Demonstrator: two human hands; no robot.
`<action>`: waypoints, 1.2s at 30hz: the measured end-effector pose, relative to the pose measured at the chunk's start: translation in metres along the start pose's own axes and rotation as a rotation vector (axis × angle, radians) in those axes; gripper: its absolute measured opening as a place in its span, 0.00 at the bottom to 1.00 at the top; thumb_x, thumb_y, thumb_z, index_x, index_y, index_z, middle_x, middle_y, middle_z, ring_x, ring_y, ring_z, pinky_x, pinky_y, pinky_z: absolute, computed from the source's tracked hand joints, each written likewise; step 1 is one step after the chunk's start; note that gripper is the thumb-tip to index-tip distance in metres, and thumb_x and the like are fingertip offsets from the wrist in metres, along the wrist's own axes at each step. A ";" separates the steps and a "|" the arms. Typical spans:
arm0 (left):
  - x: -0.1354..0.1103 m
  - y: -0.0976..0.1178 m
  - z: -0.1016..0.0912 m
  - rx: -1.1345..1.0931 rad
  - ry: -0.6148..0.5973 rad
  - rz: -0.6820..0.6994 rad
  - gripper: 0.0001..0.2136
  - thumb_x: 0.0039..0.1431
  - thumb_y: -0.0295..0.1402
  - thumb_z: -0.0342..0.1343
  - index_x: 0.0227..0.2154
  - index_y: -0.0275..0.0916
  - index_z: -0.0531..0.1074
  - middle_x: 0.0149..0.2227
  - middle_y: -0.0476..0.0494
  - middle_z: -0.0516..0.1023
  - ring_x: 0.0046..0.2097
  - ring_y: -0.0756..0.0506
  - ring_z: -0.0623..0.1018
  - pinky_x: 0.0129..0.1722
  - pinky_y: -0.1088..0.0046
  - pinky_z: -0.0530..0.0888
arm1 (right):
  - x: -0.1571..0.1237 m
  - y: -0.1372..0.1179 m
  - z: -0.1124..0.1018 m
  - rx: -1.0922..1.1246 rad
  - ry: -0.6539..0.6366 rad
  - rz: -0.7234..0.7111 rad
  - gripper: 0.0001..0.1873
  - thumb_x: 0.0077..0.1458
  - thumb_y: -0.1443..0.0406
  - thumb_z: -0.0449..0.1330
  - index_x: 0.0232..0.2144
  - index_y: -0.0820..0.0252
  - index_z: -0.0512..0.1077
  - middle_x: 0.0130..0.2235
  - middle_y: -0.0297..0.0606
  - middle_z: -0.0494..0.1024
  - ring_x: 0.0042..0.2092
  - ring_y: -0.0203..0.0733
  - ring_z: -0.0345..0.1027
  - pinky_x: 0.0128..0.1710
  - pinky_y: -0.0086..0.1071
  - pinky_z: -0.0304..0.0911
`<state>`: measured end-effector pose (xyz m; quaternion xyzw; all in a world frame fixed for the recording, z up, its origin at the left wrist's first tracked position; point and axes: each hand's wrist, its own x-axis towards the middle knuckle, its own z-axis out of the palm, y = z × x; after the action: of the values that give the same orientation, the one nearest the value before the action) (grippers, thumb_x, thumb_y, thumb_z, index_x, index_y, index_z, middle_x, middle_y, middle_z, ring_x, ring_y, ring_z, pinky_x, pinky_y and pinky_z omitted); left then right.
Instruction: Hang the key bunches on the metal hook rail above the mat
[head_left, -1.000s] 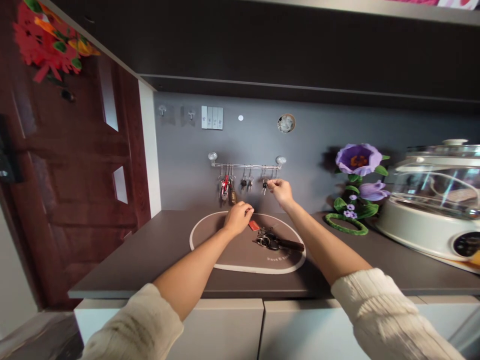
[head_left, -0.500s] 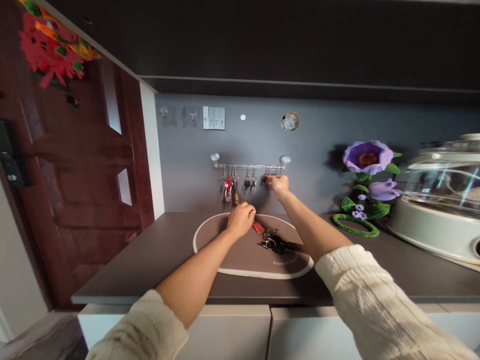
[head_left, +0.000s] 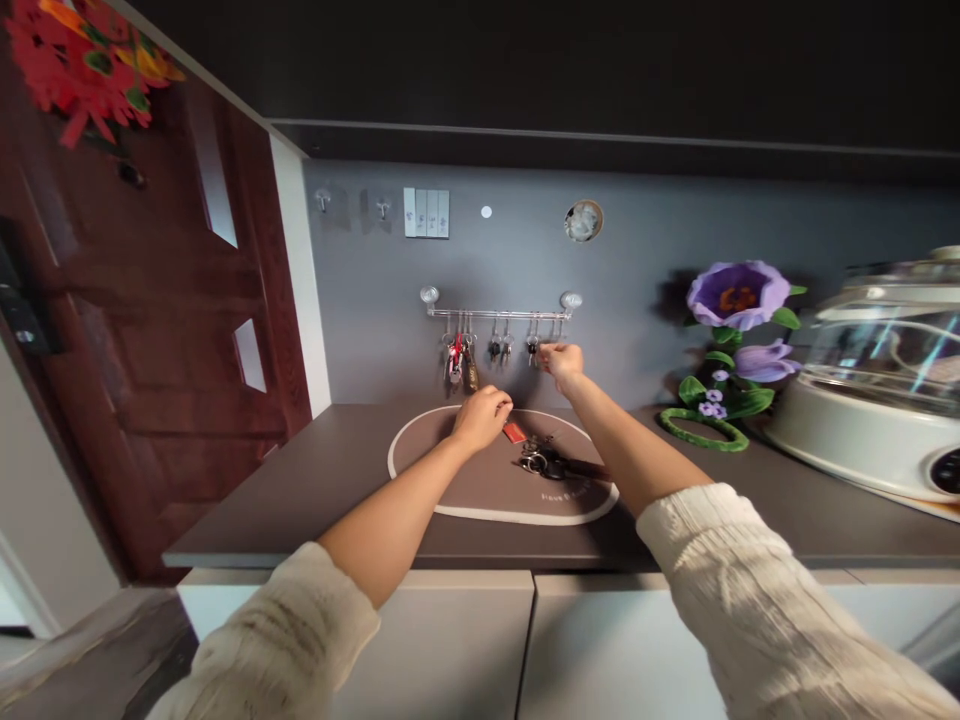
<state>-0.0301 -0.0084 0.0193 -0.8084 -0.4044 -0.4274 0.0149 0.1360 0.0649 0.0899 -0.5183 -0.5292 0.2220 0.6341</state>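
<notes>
Pinching a key [head_left: 533,347] on the rack [head_left: 495,314], centre frame, my right hand [head_left: 564,360] does best moving slowly; my left hand [head_left: 484,415] (curled, grip unclear) rests on the mat [head_left: 495,490].

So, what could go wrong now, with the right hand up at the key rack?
1. The right hand pinches at the end hooks of the key rack; a key could slip and drop onto the mat.
2. It is close to the hanging keys beside it and might knock those off.
3. The right forearm crosses just above the key bunch on the mat and could sweep it aside.
</notes>
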 end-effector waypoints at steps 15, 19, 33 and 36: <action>-0.009 0.003 -0.002 -0.141 -0.132 0.025 0.07 0.52 0.30 0.52 0.31 0.36 0.75 0.30 0.46 0.72 0.31 0.50 0.69 0.35 0.75 0.66 | -0.073 0.021 -0.053 -0.021 -0.517 -0.052 0.14 0.33 0.61 0.66 0.24 0.63 0.72 0.24 0.32 0.73 0.27 0.31 0.62 0.30 0.28 0.59; -0.012 0.003 -0.002 -0.109 -0.191 0.050 0.08 0.52 0.29 0.52 0.31 0.37 0.75 0.30 0.46 0.72 0.32 0.50 0.69 0.36 0.74 0.66 | -0.087 0.030 -0.060 -0.125 -0.640 -0.043 0.14 0.33 0.59 0.65 0.23 0.63 0.72 0.23 0.32 0.73 0.26 0.32 0.63 0.32 0.29 0.59; -0.016 -0.003 0.001 -0.126 -0.232 0.096 0.09 0.53 0.31 0.51 0.32 0.39 0.76 0.31 0.45 0.73 0.35 0.48 0.70 0.38 0.73 0.65 | -0.082 0.048 -0.054 -0.339 -0.872 -0.082 0.07 0.36 0.65 0.62 0.23 0.62 0.74 0.22 0.31 0.74 0.26 0.33 0.63 0.30 0.27 0.58; -0.015 -0.002 0.001 -0.111 -0.244 0.080 0.09 0.53 0.30 0.51 0.32 0.39 0.76 0.31 0.45 0.73 0.34 0.48 0.70 0.37 0.73 0.65 | -0.083 0.048 -0.053 -0.320 -0.885 -0.053 0.05 0.38 0.67 0.61 0.23 0.62 0.73 0.22 0.30 0.73 0.25 0.33 0.63 0.30 0.27 0.58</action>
<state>-0.0360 -0.0164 0.0073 -0.8695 -0.3464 -0.3466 -0.0623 0.1680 -0.0089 0.0155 -0.4513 -0.7894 0.3208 0.2650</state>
